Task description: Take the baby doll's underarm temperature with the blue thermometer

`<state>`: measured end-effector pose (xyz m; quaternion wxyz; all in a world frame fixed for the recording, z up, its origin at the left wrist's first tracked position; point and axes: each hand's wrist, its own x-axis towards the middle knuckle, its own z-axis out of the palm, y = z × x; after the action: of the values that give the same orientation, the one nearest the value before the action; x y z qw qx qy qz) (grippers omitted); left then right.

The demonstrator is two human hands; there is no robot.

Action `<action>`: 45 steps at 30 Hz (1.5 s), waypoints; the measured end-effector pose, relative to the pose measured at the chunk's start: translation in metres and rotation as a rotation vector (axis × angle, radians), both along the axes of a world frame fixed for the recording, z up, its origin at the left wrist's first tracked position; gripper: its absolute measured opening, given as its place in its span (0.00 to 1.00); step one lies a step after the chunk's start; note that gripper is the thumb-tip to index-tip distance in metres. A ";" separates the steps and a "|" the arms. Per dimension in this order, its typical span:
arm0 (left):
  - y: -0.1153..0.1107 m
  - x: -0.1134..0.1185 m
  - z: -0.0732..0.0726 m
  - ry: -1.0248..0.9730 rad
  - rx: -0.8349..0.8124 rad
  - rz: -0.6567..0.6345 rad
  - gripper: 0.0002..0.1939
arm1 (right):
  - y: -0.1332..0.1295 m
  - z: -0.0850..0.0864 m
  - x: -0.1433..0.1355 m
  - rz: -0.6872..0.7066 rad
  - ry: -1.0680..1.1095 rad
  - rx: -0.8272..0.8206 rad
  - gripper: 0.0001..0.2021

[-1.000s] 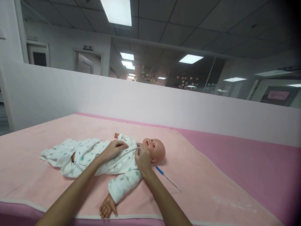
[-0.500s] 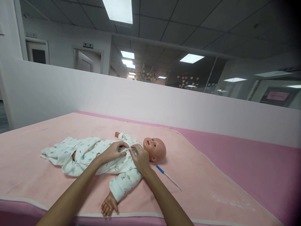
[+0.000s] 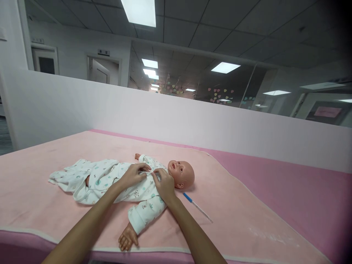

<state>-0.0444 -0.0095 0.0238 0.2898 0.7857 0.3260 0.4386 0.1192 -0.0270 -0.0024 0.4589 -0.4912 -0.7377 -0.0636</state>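
A baby doll [image 3: 184, 173] lies on its back, its head to the right, in a white romper [image 3: 143, 189] with a green and brown print. At the doll's chest my left hand [image 3: 134, 175] pinches the romper's front edge. Close beside it, nearer the doll's neck, my right hand [image 3: 164, 183] has its thumb and fingers closed on the same cloth edge. Between the two hands a narrow strip of white fabric shows; whether it is a tie or a placket I cannot tell. The romper's leg end lies loose and rumpled on the left.
A thin clear stick with a blue handle [image 3: 198, 208], perhaps a thermometer, lies right of the doll's shoulder. A peach pad [image 3: 236, 220] covers much of the pink mattress [image 3: 275, 176]. Behind rises a low white wall [image 3: 165, 113] with glass above it.
Both hands stay at the doll's chest, with only a slight shift of the left fingers on the cloth. The doll and the blue-handled stick have not moved.
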 end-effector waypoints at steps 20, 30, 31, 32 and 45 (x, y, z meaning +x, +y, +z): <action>0.001 0.004 -0.002 0.029 0.006 0.015 0.09 | 0.000 0.001 -0.002 -0.044 -0.004 0.006 0.09; 0.001 0.003 -0.003 0.093 0.220 0.094 0.07 | 0.000 0.001 -0.002 -0.036 -0.007 -0.002 0.08; 0.002 0.003 -0.003 0.107 0.235 0.101 0.06 | 0.001 0.001 -0.002 -0.037 -0.008 -0.001 0.08; 0.002 0.003 -0.004 0.125 0.247 0.114 0.06 | 0.001 0.001 -0.002 -0.037 -0.011 0.000 0.08; 0.010 -0.003 -0.009 0.254 0.131 0.237 0.09 | 0.000 0.001 -0.002 -0.055 -0.034 0.011 0.09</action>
<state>-0.0469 0.0008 0.0153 0.1411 0.8081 0.4210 0.3870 0.1172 -0.0265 -0.0016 0.4472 -0.5075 -0.7311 -0.0886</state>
